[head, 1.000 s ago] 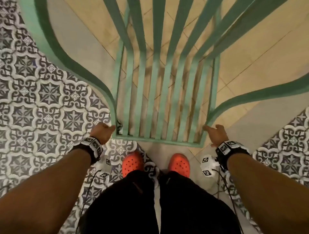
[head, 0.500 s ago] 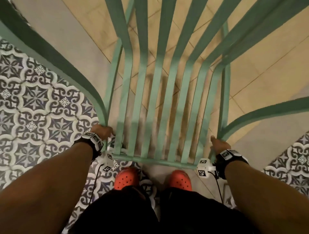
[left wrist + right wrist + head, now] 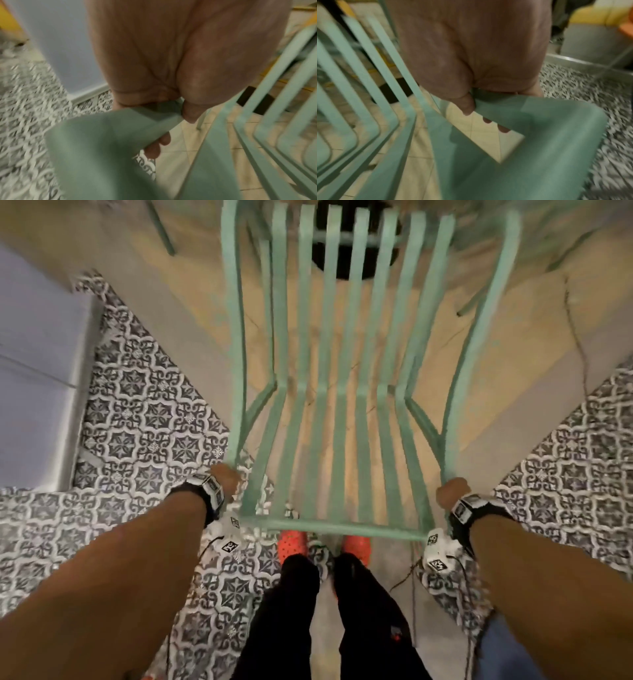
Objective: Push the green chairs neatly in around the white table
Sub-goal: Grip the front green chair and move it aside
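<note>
A green slatted metal chair (image 3: pixel 342 378) stands right in front of me, its back towards me and its seat pointing away. My left hand (image 3: pixel 226 479) grips the rear end of the left armrest (image 3: pixel 120 135), thumb above and fingers curled beneath. My right hand (image 3: pixel 450 491) grips the right armrest (image 3: pixel 539 121) the same way. A black round table base (image 3: pixel 356 244) shows through the slats at the far end. The white tabletop is not plainly visible.
Legs of other green chairs (image 3: pixel 161 231) show at the top left and top right. A pale blue wall (image 3: pixel 34 371) runs along the left. The floor is beige tile ahead and patterned tile (image 3: pixel 147 412) around my orange shoes (image 3: pixel 291 542).
The chair has slid away from me towards the black table base. Both hands have stayed on the armrests and moved forward with it; the view is motion-blurred.
</note>
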### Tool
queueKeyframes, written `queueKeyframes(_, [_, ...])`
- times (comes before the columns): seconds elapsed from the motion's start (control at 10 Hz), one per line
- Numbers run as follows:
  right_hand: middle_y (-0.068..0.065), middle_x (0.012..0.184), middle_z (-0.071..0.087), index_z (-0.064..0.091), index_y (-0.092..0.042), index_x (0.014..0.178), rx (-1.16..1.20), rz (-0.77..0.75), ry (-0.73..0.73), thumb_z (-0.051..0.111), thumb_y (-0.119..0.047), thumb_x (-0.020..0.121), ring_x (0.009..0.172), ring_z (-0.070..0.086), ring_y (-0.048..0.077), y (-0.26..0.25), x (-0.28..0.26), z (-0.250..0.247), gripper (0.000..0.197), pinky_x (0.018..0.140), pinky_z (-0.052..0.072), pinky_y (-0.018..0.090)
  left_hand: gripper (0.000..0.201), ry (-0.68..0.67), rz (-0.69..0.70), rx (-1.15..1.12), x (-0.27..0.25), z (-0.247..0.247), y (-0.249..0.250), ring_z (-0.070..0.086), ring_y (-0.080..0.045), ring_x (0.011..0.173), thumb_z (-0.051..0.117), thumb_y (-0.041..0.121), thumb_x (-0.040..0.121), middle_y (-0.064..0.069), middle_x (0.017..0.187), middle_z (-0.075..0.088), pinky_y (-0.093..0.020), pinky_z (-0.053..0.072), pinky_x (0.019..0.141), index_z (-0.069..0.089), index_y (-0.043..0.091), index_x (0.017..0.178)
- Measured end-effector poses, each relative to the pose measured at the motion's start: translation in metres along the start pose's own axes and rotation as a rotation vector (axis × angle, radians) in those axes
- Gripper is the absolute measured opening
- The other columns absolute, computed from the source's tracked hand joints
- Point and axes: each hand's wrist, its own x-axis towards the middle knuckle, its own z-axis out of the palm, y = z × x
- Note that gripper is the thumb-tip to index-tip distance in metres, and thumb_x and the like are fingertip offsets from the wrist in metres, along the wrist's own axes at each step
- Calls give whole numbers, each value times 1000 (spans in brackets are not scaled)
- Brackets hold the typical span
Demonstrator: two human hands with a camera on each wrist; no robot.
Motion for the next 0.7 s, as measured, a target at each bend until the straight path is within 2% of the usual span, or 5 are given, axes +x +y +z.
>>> queueKeyframes(0.1, [29,143,45,33,12,142,-81,-57,65,49,-10,100,131,47,40,-15,-39,-50,50,105,40,41,38,64,53,69,-43,-48,19,55,-33,125,38,12,104,-21,134,58,-37,44,103,51,-3,136])
queueKeyframes(0.2, [26,136,53,48,7,134,-197,-155,89,53,-12,96,126,51,38,-33,-68,-98,43,101,43,39,39,135,67,22,-69,-84,38,55,-31,125,34,14,105,-19,135,57,-34,43,101,55,1,134])
queueKeyframes(0.4, [17,142,52,48,-6,142,-471,-306,83,58,-15,96,128,53,31,-68,-108,-151,47,107,43,35,36,144,204,466,-60,-137,56,54,-24,128,43,21,103,-10,139,57,-29,42,105,55,8,135])
queueKeyframes(0.6, [14,126,64,53,-9,137,-742,-314,77,84,-18,70,113,63,34,-92,-101,-172,75,94,53,40,38,60,152,484,-53,-168,86,52,-29,129,51,15,100,-16,138,56,-11,44,78,55,2,135])
queueKeyframes(0.7, [14,125,64,52,-6,138,-829,-295,83,84,-17,71,112,64,33,-96,-104,-177,75,89,54,38,38,45,132,433,-44,-172,90,54,-25,128,51,19,99,-11,140,56,-26,42,102,55,8,136])
